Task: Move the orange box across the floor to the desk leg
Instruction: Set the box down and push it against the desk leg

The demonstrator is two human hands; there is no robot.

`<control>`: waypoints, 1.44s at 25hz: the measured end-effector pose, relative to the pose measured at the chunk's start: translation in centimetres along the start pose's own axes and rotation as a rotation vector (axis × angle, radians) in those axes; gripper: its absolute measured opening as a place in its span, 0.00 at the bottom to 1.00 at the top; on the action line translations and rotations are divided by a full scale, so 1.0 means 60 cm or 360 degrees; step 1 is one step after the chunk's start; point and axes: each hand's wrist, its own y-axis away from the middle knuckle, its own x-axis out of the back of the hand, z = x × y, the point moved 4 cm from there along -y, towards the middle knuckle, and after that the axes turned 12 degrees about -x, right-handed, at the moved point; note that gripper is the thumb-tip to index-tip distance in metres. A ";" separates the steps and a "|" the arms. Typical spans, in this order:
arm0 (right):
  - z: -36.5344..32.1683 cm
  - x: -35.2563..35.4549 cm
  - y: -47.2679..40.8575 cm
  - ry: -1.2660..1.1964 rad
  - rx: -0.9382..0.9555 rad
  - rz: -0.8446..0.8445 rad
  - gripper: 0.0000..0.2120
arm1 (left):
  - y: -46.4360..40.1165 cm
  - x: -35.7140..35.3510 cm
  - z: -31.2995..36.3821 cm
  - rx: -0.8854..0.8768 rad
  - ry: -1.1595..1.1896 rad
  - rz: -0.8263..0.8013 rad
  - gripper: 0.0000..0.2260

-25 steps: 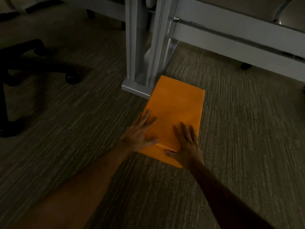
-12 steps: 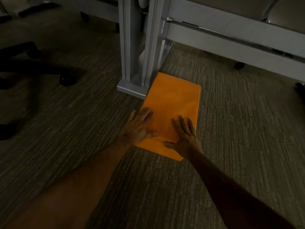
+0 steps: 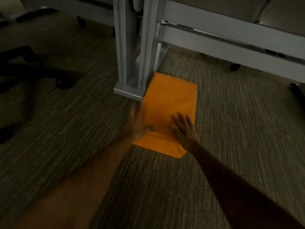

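Observation:
The orange box [image 3: 170,100] lies flat on the carpet, its far left corner against the foot of the grey desk leg [image 3: 130,57]. My right hand [image 3: 185,129] rests flat on the near right part of its top, fingers spread. My left hand [image 3: 137,124] is blurred at the box's near left edge, fingers apart, the thumb touching the top; I cannot tell whether the palm still presses on it.
The black wheeled base of an office chair [image 3: 61,82] stands on the carpet to the left. A grey desk rail [image 3: 231,38] runs to the right behind the box, with a caster [image 3: 234,66] under it. Carpet spreads on both sides.
The box has slid a little further along the desk leg's foot. My left hand has shifted left, off the box top toward its left edge. My right hand stays flat on it.

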 end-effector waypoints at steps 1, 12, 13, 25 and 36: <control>0.002 0.002 -0.004 -0.0083 -0.0027 0.0078 0.31 | 0.003 0.000 -0.002 0.0174 0.0216 0.0120 0.60; 0.048 -0.043 0.064 -0.1782 -0.0904 0.0135 0.42 | 0.054 -0.001 0.028 0.0550 0.0980 0.0605 0.38; 0.051 -0.049 0.072 -0.1944 -0.0956 0.0091 0.39 | 0.065 -0.005 0.026 0.0638 0.1185 0.0684 0.34; 0.032 -0.044 0.055 -0.1862 -0.1020 0.0105 0.32 | 0.031 -0.022 0.024 0.0618 0.1392 0.0747 0.24; 0.021 -0.037 0.055 -0.1910 -0.1064 -0.0017 0.33 | 0.009 -0.020 -0.001 0.0645 0.1306 0.0580 0.30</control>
